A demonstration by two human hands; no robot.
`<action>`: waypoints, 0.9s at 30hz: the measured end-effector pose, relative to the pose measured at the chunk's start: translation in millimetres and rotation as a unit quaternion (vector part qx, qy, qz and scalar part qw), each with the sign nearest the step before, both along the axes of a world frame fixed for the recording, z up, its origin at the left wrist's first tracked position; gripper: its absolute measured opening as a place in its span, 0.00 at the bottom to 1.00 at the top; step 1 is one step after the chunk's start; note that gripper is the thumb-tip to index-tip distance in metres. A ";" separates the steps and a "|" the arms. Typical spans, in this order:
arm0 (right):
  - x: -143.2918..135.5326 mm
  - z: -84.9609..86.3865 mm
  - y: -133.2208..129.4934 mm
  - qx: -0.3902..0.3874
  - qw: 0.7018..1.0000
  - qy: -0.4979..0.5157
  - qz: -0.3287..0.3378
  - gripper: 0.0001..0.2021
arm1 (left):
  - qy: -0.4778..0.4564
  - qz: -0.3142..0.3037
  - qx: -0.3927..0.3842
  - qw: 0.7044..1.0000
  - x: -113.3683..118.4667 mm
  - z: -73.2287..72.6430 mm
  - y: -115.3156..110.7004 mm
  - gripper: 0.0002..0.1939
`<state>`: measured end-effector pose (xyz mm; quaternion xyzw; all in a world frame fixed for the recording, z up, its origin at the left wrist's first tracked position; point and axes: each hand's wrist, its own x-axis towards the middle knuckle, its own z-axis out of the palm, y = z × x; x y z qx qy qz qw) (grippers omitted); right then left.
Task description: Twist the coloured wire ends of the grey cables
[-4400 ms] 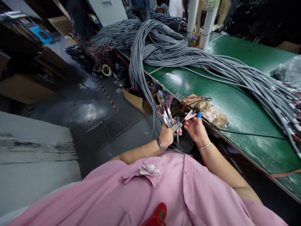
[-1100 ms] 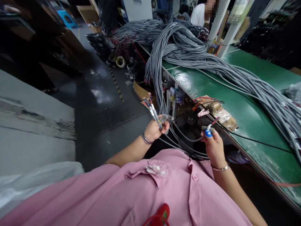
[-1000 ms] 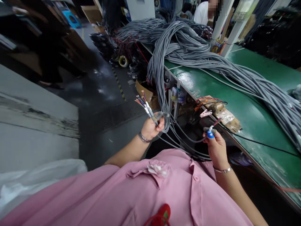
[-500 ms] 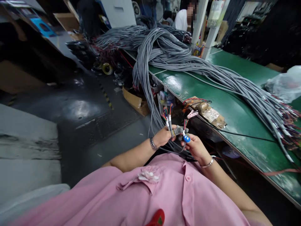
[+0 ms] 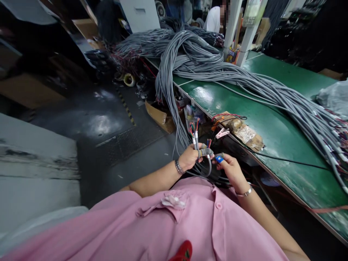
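Observation:
In front of my pink shirt, my left hand [image 5: 190, 156] is closed around grey cables [image 5: 196, 139]. Their stripped ends point upward, fanning out in thin coloured wires [image 5: 194, 127]. Another cable [image 5: 210, 167] bends up in a loop, and its white-banded end is pinched by the covered fingers of the same hand. My right hand [image 5: 232, 169] is just to the right, thumb and fingertips pressed together. A blue cover [image 5: 219, 159] sits on its thumb. Whatever those fingertips hold, if anything, is too small to make out.
Bundled grey cables [image 5: 195, 65] lie across the green table [image 5: 274, 134] and hang over its edge. Near that edge are a taped brown packet [image 5: 244, 132] and a pink clip [image 5: 222, 133]. Below stands a cardboard box [image 5: 160, 116]. A person in white [image 5: 213, 20] is behind the table.
My right hand has moved a little right, off the looped cable's end. That end has shifted left into my left fingers. The view has turned slightly.

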<state>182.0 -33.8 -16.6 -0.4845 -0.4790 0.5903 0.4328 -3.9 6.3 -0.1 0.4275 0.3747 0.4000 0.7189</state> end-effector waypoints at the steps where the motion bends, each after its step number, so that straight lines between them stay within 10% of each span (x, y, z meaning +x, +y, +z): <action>1: 2.2 3.5 2.3 0.013 0.999 -0.007 -0.031 0.14 | 0.009 -0.005 0.002 1.000 0.1 1.6 0.4 0.17; 9: -13.6 33.3 19.4 0.035 0.999 0.015 -0.002 0.14 | 0.104 -0.013 0.056 0.993 12.1 4.5 -2.7 0.16; 17: -19.8 15.8 19.7 0.055 0.997 0.010 -0.060 0.11 | 0.118 0.050 0.077 0.989 17.2 8.6 -7.3 0.16; 27: -18.1 20.2 19.0 0.082 0.996 -0.015 -0.032 0.09 | 0.082 -0.068 -0.001 0.994 0.5 -2.1 -0.2 0.17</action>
